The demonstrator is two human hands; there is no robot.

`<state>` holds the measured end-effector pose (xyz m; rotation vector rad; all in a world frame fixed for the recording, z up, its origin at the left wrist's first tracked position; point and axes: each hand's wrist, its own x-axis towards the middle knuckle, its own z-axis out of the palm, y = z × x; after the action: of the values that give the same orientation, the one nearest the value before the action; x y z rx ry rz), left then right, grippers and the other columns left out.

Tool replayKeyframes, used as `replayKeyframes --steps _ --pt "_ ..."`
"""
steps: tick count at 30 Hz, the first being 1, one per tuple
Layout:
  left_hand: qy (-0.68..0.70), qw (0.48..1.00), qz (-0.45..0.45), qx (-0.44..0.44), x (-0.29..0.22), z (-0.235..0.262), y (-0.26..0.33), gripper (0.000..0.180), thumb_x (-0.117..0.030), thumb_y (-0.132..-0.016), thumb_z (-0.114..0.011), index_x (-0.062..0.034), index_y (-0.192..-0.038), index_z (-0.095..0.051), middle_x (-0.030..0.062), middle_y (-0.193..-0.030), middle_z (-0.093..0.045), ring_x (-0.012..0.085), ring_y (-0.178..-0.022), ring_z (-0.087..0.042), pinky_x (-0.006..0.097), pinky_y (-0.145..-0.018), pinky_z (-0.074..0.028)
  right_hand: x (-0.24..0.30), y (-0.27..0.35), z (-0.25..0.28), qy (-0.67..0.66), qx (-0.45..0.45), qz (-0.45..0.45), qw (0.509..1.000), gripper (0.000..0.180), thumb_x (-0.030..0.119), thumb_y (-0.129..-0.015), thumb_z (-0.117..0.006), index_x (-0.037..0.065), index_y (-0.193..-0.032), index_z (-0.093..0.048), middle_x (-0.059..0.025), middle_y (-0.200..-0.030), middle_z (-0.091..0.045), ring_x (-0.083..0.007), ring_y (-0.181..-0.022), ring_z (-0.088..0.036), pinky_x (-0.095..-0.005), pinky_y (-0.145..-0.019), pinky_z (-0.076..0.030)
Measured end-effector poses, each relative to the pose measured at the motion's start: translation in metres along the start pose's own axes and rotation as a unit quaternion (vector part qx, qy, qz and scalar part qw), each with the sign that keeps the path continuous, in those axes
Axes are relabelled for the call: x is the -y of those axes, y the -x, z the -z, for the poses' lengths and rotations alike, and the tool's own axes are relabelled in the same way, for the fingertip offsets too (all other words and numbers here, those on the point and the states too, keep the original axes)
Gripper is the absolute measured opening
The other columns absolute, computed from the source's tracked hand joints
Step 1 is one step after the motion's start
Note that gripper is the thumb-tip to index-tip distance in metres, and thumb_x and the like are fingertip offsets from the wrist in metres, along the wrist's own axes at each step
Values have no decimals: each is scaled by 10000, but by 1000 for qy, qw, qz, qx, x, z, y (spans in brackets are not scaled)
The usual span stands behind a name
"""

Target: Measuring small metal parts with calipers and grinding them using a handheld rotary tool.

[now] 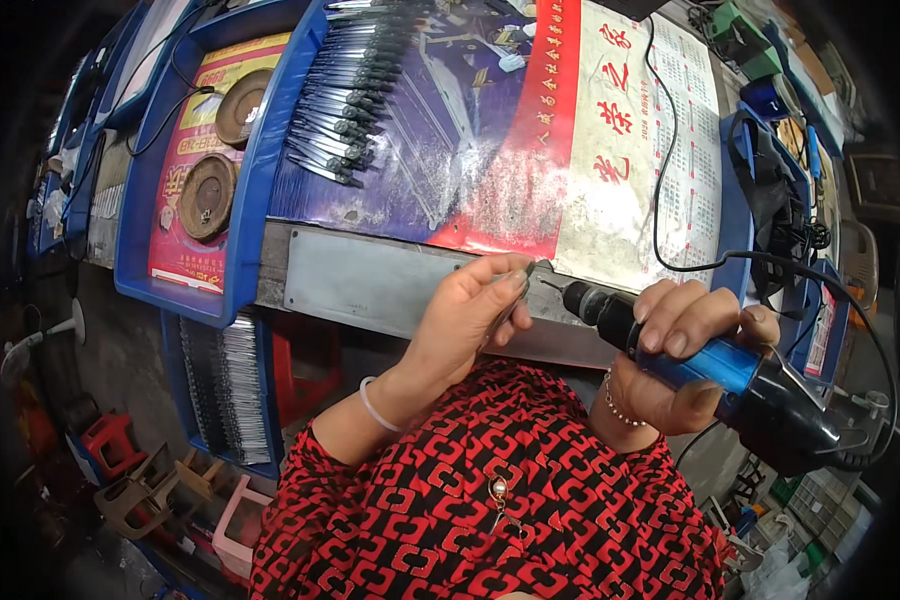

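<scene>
My left hand (472, 312) pinches a small thin metal piece (526, 276) between thumb and fingertips, just in front of the bench edge. My right hand (682, 352) grips a blue and black corded rotary tool (715, 365); its dark nose and fine bit (555, 287) point left and meet the tip of the metal piece. A black cord (670, 180) runs from the tool's rear up across the bench. A row of several similar dark-handled metal pieces (345, 95) lies on the printed sheet at the back left of the bench.
A printed calendar sheet (610, 150) covers the bench, edged by a grey metal strip (370, 285). A blue tray (175, 280) at left holds two round brown discs (206, 196). A lower blue tray (225, 385) holds several metal pieces. Small stools (160, 480) stand on the floor.
</scene>
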<state>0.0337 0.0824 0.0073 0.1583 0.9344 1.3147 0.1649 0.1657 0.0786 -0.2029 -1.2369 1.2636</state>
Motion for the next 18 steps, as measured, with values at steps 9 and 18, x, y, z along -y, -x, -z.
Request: replayKeyframes --steps 9,18 --pt "14 999 26 43 4 4 -5 207 -223 -894 -541 -26 -923 -596 38 -658 -582 54 -502 -465 160 -462 -357 -2 2 -3 -17 74 38 996 578 254 -823 -631 40 -1222 -272 -92 -749 -518 -196 -596 -542 -331 -579 -465" --pt "130 990 4 55 14 14 -3 191 -237 -903 -528 -48 -901 -556 23 -699 -583 64 -521 -494 173 -474 -389 12 6 -19 21 48 66 996 575 233 -800 -646 58 -1223 -298 -38 -717 -479 -153 -565 -504 -308 -526 -431"
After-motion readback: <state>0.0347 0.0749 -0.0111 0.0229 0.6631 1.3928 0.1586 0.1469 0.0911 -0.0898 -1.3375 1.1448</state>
